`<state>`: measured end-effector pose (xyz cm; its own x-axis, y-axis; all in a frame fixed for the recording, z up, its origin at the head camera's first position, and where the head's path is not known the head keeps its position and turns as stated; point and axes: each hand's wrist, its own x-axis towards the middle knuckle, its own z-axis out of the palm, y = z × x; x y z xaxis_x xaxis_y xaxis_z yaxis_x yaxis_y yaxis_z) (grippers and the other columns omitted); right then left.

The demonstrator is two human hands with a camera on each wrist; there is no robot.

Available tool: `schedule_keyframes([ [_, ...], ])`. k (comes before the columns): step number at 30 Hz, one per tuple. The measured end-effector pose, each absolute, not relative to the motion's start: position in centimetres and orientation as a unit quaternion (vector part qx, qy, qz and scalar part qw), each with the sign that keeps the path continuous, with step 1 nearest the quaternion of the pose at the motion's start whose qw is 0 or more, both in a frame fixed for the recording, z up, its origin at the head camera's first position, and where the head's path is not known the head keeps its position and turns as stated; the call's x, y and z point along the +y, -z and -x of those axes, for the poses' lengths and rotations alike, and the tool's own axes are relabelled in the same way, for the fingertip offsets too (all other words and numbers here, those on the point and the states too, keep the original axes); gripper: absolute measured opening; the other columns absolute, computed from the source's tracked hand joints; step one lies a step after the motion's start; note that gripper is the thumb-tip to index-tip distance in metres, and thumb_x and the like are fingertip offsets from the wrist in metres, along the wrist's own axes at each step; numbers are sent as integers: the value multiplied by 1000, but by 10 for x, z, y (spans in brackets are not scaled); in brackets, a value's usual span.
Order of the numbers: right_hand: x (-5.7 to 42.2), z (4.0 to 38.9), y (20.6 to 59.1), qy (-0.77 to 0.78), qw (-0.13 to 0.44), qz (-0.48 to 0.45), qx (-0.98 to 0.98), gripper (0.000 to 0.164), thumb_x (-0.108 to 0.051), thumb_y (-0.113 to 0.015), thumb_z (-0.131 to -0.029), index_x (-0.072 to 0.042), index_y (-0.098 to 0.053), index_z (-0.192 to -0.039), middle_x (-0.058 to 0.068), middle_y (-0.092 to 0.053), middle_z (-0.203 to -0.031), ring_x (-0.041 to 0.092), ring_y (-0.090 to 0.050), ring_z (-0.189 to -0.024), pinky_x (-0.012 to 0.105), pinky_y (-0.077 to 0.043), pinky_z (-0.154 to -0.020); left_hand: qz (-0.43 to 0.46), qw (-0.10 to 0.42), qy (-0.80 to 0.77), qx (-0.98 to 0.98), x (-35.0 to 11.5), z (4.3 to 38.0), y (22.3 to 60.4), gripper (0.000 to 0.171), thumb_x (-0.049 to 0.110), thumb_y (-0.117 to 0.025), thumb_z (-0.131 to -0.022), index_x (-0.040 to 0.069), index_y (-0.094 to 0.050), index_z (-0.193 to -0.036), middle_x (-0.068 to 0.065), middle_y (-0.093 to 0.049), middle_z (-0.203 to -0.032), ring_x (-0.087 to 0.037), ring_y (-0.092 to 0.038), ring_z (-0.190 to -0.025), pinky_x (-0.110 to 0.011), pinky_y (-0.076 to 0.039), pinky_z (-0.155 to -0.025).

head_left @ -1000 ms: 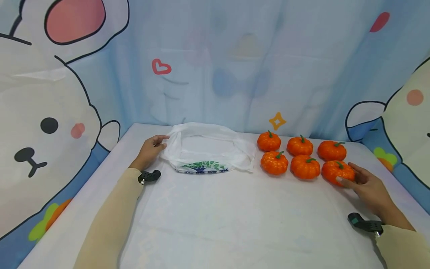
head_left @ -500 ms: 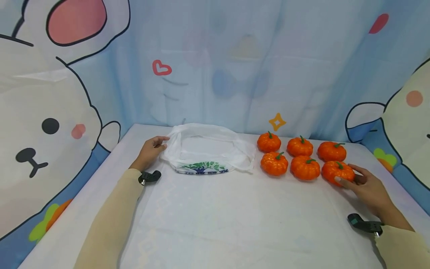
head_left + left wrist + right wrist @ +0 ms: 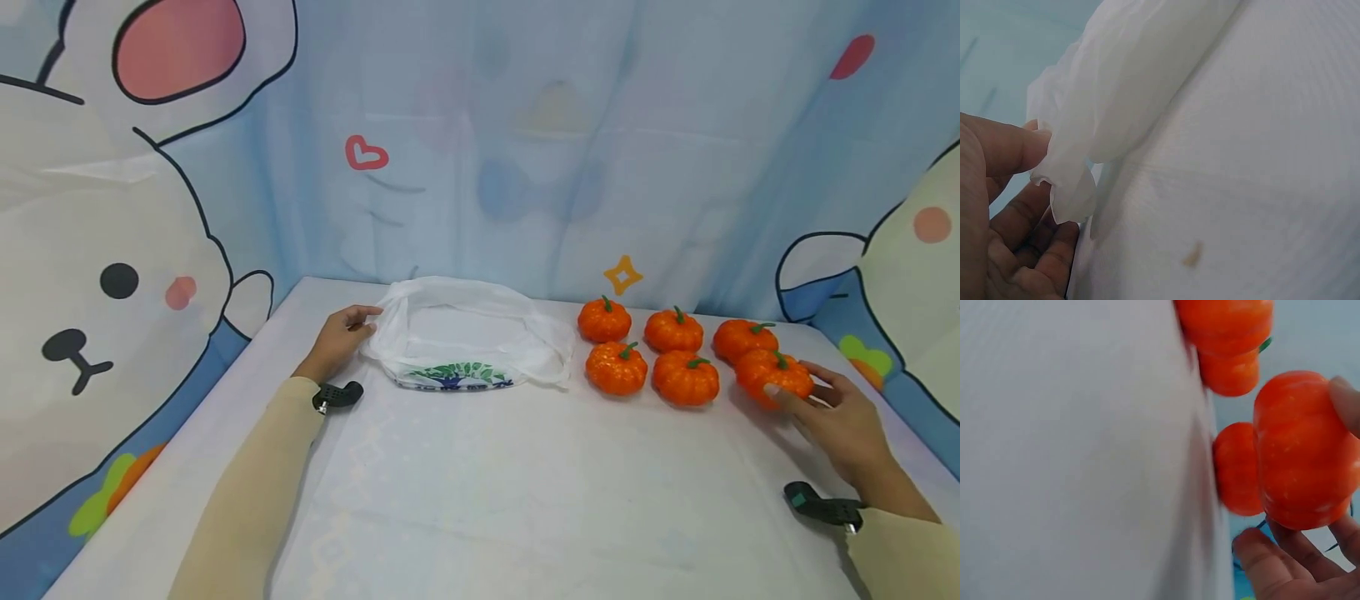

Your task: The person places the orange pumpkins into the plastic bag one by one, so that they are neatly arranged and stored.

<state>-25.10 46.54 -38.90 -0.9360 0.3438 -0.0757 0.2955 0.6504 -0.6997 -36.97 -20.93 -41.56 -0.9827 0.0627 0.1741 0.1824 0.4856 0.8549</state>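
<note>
A white plastic bag (image 3: pixel 461 375) with a green and blue print lies mouth up at the back of the table. My left hand (image 3: pixel 335 342) pinches the bag's left edge; the thumb and a finger on the thin plastic (image 3: pixel 1072 144) show in the left wrist view. At the right, my right hand (image 3: pixel 843 425) grips a small orange pumpkin (image 3: pixel 772 379) with a green stem. In the right wrist view that pumpkin (image 3: pixel 1304 450) is off the tabletop, between thumb and fingers. Its far side is hidden. Behind it sits another pumpkin (image 3: pixel 742 340).
More pumpkins stand in two rows between bag and right hand, among them a front one (image 3: pixel 686 379) and a back-left one (image 3: pixel 604 320). A white cloth covers the table (image 3: pixel 525 483). A printed curtain (image 3: pixel 450 208) hangs along the back edge.
The right hand has lifted the front-right pumpkin off the table and shifted it slightly right. My left hand stays on the bag's edge, and the view has shifted a little.
</note>
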Motion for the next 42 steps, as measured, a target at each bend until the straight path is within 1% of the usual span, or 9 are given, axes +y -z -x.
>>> schedule_keyframes([
  [8, 436, 253, 364, -402, 77, 147, -901, 91, -60, -56, -90, -28, -7, -159, 31, -10, -161, 57, -26, -136, 64, -43, -93, 69, 59, 502, -860, -216, 370, 414, 32, 15, -54, -101, 10, -61, -132, -17, -46, -148, -32, -42, -139, -48, -33, -116],
  [11, 414, 253, 353, -411, 94, 136, -897, 86, -58, -58, -90, -37, -9, -158, 28, -11, -162, 55, -27, -138, 65, -39, -99, 72, 60, 502, -860, -217, 370, 413, 32, 16, -55, -101, 10, -61, -131, -17, -46, -148, -32, -41, -140, -48, -32, -117],
  [13, 397, 253, 346, -416, 104, 126, -894, 84, -56, -58, -91, -38, -10, -157, 25, -12, -163, 54, -28, -139, 60, -37, -103, 73, 62, 503, -859, -218, 370, 412, 32, 16, -55, -101, 10, -61, -131, -16, -46, -148, -32, -41, -140, -48, -32, -117],
  [18, 347, 255, 334, -423, 107, 70, -897, 85, -51, -61, -92, -29, -14, -159, 24, -17, -162, 49, -32, -140, 41, -41, -102, 69, 67, 495, -864, -220, 371, 411, 32, 16, -54, -101, 11, -61, -132, -15, -47, -149, -31, -42, -139, -48, -33, -117],
  [21, 311, 258, 331, -428, 93, 14, -899, 87, -48, -64, -91, -21, -16, -159, 26, -23, -160, 48, -35, -138, 36, -46, -101, 66, 68, 492, -865, -222, 371, 411, 32, 16, -54, -101, 12, -61, -132, -15, -48, -146, -31, -44, -136, -48, -34, -115],
  [24, 271, 265, 330, -434, 68, -46, -897, 88, -47, -68, -90, -17, -21, -158, 26, -30, -156, 47, -40, -136, 41, -49, -101, 63, 71, 492, -865, -226, 371, 411, 32, 16, -55, -101, 12, -62, -132, -15, -50, -144, -30, -46, -133, -48, -36, -114],
  [28, 213, 282, 332, -443, 25, -101, -890, 89, -49, -72, -86, -17, -28, -155, 23, -38, -153, 42, -45, -132, 56, -46, -103, 57, 74, 488, -868, -231, 372, 413, 32, 16, -55, -101, 12, -62, -131, -15, -50, -145, -30, -46, -134, -48, -35, -115],
  [37, 115, 355, 365, -467, -47, -86, -879, 81, -39, -75, -86, -18, -33, -153, 17, -39, -154, 36, -47, -133, 48, -48, -104, 57, 62, 489, -868, -222, 377, 422, 31, 17, -56, -100, 15, -63, -130, -12, -52, -142, -27, -47, -131, -47, -36, -114],
  [42, 81, 387, 380, -468, -55, -59, -880, 81, -39, -74, -87, -13, -34, -151, 18, -42, -149, 35, -45, -132, 47, -45, -108, 70, 66, 492, -865, -210, 380, 424, 29, 16, -57, -100, 14, -65, -128, -11, -54, -111, -24, -48, -106, -41, -41, -97],
])
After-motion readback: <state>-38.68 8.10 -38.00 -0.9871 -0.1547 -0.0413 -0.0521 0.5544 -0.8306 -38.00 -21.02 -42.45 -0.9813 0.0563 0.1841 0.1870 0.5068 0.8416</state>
